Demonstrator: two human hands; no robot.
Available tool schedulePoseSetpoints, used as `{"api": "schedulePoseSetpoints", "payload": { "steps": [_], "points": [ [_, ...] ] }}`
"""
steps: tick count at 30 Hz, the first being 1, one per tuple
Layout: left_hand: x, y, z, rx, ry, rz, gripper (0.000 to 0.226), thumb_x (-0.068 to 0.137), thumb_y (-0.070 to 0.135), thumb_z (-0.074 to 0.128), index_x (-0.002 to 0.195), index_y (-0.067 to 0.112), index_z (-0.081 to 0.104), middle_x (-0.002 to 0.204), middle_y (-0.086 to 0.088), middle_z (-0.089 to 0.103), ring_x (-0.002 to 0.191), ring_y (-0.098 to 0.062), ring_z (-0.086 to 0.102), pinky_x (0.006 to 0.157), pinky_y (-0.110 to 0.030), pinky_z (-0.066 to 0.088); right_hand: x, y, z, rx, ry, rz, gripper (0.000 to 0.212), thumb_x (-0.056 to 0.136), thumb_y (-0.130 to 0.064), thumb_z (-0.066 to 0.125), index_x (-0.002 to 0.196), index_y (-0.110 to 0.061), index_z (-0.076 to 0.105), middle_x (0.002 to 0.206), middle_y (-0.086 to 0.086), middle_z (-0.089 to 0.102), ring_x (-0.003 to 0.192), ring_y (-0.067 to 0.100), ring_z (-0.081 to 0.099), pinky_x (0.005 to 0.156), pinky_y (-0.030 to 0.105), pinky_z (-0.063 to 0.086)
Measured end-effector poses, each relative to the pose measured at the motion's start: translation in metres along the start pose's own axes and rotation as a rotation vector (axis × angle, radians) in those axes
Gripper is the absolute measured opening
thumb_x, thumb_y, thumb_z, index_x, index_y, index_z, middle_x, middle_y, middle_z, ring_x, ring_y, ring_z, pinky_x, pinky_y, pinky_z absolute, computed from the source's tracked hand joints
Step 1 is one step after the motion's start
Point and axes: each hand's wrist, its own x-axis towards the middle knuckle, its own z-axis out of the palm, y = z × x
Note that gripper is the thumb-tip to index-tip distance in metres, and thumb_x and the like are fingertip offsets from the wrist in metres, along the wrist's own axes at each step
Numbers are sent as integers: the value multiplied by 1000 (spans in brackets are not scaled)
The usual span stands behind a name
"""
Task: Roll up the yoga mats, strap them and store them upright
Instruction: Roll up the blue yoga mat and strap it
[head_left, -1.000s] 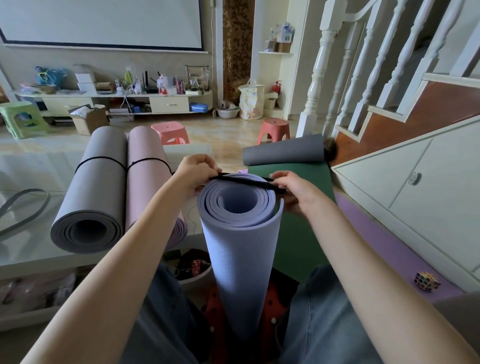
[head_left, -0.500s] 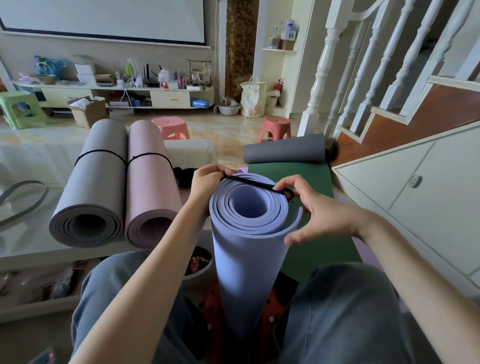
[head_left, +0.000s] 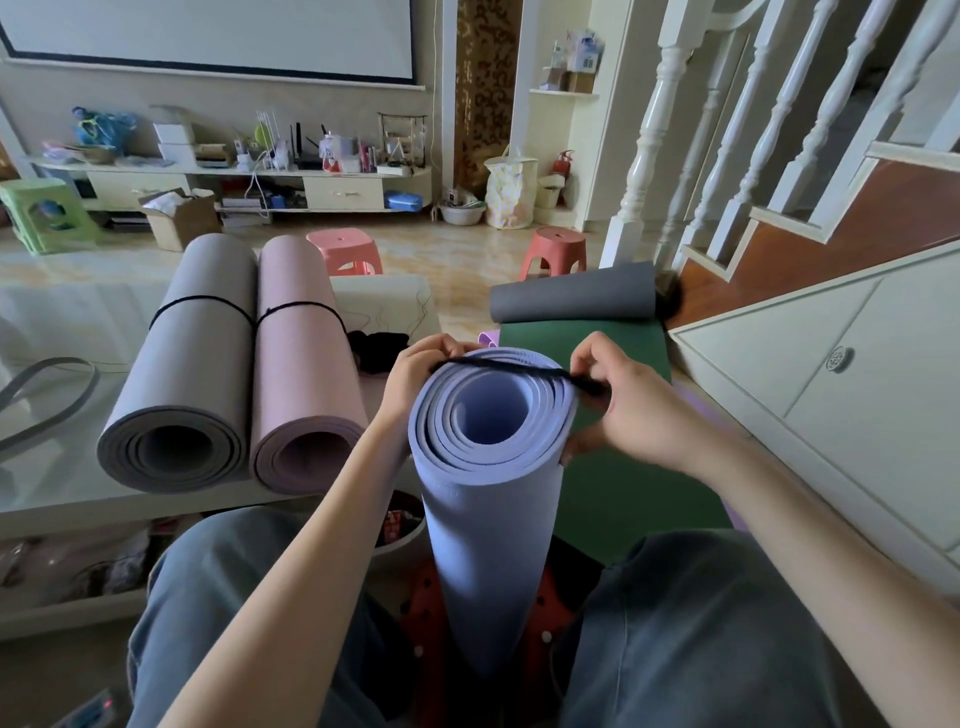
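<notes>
Since a moment ago our right hand (head_left: 631, 410) has slid up beside the top rim of the purple mat (head_left: 491, 499). Both hands pinch the black strap (head_left: 511, 370), pulled tight across the open top; our left hand (head_left: 418, 371) grips its other end. We hold the mat upright between our knees, rolled in neat rings. A grey mat (head_left: 184, 364) and a pink mat (head_left: 304, 364) lie strapped on the table (head_left: 52, 499) just left.

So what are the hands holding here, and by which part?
A black strap, one end in each hand, left hand and right hand, stretched across the top of the rolled lavender yoga mat.
</notes>
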Motion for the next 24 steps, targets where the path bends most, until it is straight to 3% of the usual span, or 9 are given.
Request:
{"api": "schedulePoseSetpoints", "payload": {
  "steps": [4, 8, 12, 14, 15, 17, 18, 20, 24],
  "points": [
    [5, -7, 2, -90, -133, 4, 30, 75, 0, 33, 52, 10, 50, 73, -6, 68, 77, -21, 61, 81, -34, 48, -1, 5, 1, -174, 92, 5, 55, 46, -58, 86, 63, -28, 44, 55, -19, 50, 55, 5, 42, 65, 33, 29],
    [-1, -4, 6, -329, -132, -13, 27, 74, 14, 40, 48, 12, 48, 65, -4, 55, 61, -18, 54, 67, -27, 50, -5, 19, 15, 76, 173, -45, 58, 45, -58, 85, 54, -26, 36, 48, -9, 29, 53, 8, 21, 54, 30, 17],
    [2, -10, 10, 50, 330, 180, 55, 95, 35, 58, 50, 19, 29, 45, 12, 30, 45, -6, 26, 50, -22, 26, -13, 21, 42, 239, 263, -102, 50, 71, -18, 85, 58, -29, 38, 55, -14, 32, 55, 3, 27, 52, 22, 25],
    [11, -15, 14, 77, 468, 243, 54, 99, 32, 54, 55, 22, 23, 43, 12, 22, 46, -6, 19, 51, -27, 18, -22, 21, 52, 319, 237, -165, 27, 80, -4, 70, 78, -26, 55, 72, -16, 50, 69, 0, 48, 66, 20, 43],
    [16, -16, 17, 64, 475, 246, 55, 100, 30, 53, 56, 22, 22, 44, 12, 21, 47, -7, 18, 51, -29, 17, -29, 21, 55, 354, 185, -150, 20, 79, -7, 67, 91, -17, 55, 83, -7, 55, 77, 8, 54, 72, 27, 48],
    [24, -20, 21, 68, 502, 244, 58, 100, 30, 52, 53, 22, 21, 45, 9, 20, 49, -11, 17, 52, -30, 18, -43, 22, 57, 391, 69, -60, 42, 72, -26, 74, 96, -15, 43, 94, 7, 49, 84, 23, 51, 77, 42, 51],
    [27, -23, 22, 80, 513, 255, 59, 100, 30, 52, 51, 22, 20, 46, 8, 20, 50, -13, 17, 52, -29, 20, -47, 21, 60, 370, 59, -20, 56, 66, -40, 81, 94, -18, 38, 96, 9, 45, 86, 23, 50, 78, 41, 51],
    [29, -27, 26, 103, 519, 277, 62, 100, 30, 52, 47, 23, 20, 46, 6, 20, 51, -14, 17, 52, -26, 25, -50, 13, 68, 283, 211, 46, 73, 50, -60, 85, 86, -23, 33, 91, 0, 43, 81, 8, 48, 72, 24, 49],
    [25, -20, 38, 177, 547, 322, 68, 98, 25, 55, 39, 24, 23, 49, 5, 27, 51, -10, 29, 56, -25, 30, -40, 8, 78, 286, 534, 94, 67, 46, -41, 92, 75, -26, 34, 81, -7, 42, 69, 2, 45, 60, 14, 39]
  ]
}}
